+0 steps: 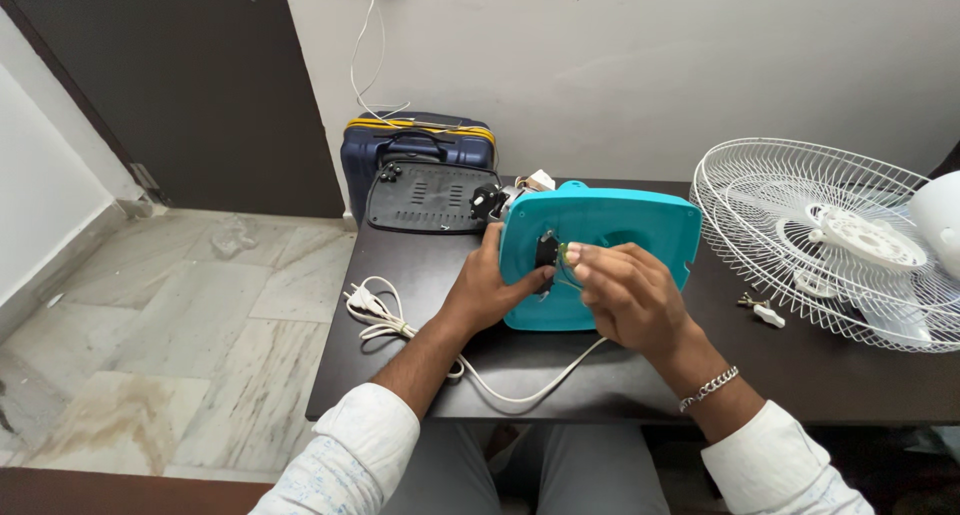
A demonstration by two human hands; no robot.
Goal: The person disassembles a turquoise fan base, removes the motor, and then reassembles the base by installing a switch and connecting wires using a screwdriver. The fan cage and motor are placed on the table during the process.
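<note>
left hand (487,293) grasps left edge of teal base (600,255), which stands tilted on dark table (800,375) | right hand (625,297) pinches green wires (567,260) at base middle | white cord (400,325) lies left | fan grille (830,240) right

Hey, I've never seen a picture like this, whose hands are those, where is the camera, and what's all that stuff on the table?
There is one picture, taken by a camera worn on a person's head and looking down, so the two bare hands are that person's own. The left hand steadies the edge of a turquoise plastic fan base tipped up on a dark table. The right hand pinches thin wires at an opening in that base. On the table also lie a white power cord with its plug, a black vented cover, a white wire fan guard and a small white part. A blue suitcase stands behind the table.
</note>
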